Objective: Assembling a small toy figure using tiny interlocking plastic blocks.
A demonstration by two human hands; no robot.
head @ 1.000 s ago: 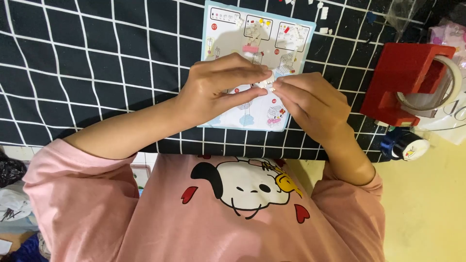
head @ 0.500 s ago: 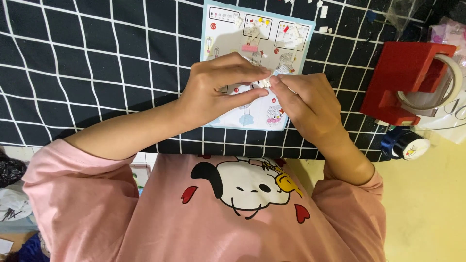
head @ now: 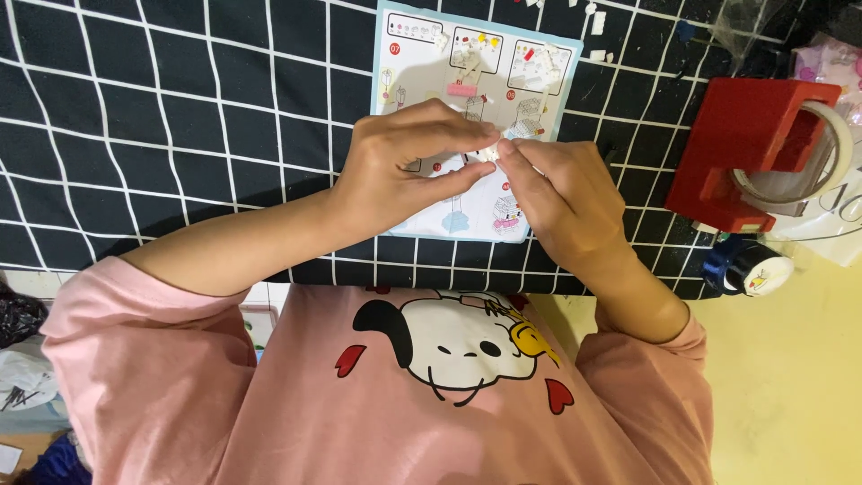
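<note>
While the head camera looked down, the left hand (head: 395,171) and right hand (head: 561,193) met fingertip to fingertip, pinched together on a tiny white piece (head: 489,153) above the instruction sheet (head: 422,54). Checked black cloth (head: 180,117) lay open leftward; a red tape dispenser (head: 736,144) stood near on the right.

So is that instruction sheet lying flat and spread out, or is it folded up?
Spread flat. The instruction sheet lies open on the black grid cloth, its picture panels face up; both hands cover its middle.
</note>
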